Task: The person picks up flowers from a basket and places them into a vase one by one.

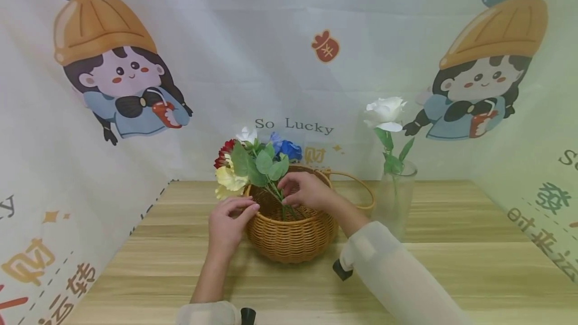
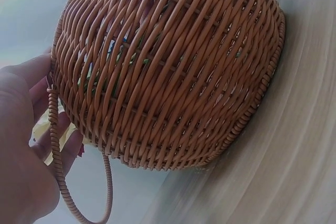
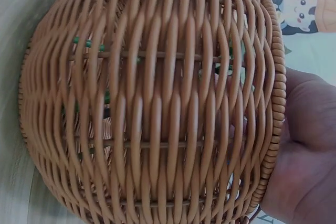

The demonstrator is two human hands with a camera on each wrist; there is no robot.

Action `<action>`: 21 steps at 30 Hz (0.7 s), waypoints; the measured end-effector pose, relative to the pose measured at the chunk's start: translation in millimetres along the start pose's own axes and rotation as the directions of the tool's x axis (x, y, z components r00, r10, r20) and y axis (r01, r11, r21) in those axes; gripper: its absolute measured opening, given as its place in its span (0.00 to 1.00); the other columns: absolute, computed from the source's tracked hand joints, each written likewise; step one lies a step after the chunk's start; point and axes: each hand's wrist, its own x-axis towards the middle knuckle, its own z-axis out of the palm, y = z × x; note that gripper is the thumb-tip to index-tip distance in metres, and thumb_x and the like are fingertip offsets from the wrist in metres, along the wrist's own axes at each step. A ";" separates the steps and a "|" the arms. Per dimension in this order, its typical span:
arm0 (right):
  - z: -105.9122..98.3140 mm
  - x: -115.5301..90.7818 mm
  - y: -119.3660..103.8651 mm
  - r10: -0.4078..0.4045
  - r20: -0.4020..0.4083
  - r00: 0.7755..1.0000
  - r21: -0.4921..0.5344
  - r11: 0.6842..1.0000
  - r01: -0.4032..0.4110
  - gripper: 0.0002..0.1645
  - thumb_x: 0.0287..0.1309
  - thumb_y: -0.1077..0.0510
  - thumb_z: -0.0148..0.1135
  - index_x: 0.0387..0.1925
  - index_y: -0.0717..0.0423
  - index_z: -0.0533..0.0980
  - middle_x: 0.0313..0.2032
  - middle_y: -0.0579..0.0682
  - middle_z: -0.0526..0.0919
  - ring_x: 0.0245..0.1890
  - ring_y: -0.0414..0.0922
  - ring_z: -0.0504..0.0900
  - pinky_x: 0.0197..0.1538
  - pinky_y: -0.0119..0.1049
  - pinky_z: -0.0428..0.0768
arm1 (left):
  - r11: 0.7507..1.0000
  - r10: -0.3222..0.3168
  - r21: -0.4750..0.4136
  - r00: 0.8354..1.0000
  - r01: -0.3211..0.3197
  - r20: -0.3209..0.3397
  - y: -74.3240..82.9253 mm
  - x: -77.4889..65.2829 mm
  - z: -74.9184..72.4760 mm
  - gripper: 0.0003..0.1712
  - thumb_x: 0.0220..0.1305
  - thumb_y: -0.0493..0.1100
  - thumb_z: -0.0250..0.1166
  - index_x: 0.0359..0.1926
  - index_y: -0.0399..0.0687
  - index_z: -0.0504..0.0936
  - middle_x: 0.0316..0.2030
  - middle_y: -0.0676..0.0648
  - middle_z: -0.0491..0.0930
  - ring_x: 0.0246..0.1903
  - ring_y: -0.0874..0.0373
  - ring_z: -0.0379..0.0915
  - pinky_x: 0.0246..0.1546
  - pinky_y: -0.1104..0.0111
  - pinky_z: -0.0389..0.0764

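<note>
A round brown wicker basket (image 1: 289,239) stands on the wooden table. My left hand (image 1: 228,222) grips its left rim with thumb and fingers; in the left wrist view the thumb lies at the rim beside the looped handle (image 2: 55,129). Over the basket's mouth, my right hand (image 1: 309,192) pinches the green flower stems (image 1: 274,189), whose lower ends reach inside. The blooms lean left over the rim: a yellow flower (image 1: 230,179), a red flower (image 1: 224,153), a white flower (image 1: 246,135) and blue flowers (image 1: 289,149), with broad green leaves (image 1: 257,164). Wicker hides the right fingertips in the right wrist view.
To the right of the basket stands a clear glass vase (image 1: 397,204) holding a white rose (image 1: 386,113). Another handle loop (image 1: 368,187) sticks out from the basket toward it. A printed cloth (image 1: 217,64) hangs behind and beside the wooden table (image 1: 433,280).
</note>
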 end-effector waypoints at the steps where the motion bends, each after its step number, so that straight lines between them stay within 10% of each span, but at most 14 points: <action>1: 0.0 0.3 -0.4 0.010 0.012 1.000 0.009 1.000 -0.010 0.18 0.58 0.67 0.66 0.50 0.63 0.76 0.40 0.56 0.80 0.34 0.46 0.81 0.38 0.42 0.84 | 1.000 0.000 0.001 1.000 0.000 0.000 -0.5 0.1 -0.1 0.08 0.54 0.34 0.73 0.35 0.32 0.86 0.41 0.36 0.83 0.44 0.53 0.75 0.45 0.66 0.79; 21: 2.5 4.0 0.3 0.085 0.116 0.990 0.125 0.987 -0.100 0.14 0.61 0.71 0.61 0.49 0.64 0.75 0.39 0.61 0.83 0.31 0.49 0.83 0.32 0.44 0.83 | 1.000 -0.014 0.017 1.000 0.014 -0.008 1.4 -0.5 -0.2 0.08 0.54 0.33 0.73 0.35 0.32 0.86 0.39 0.39 0.84 0.42 0.55 0.75 0.44 0.65 0.79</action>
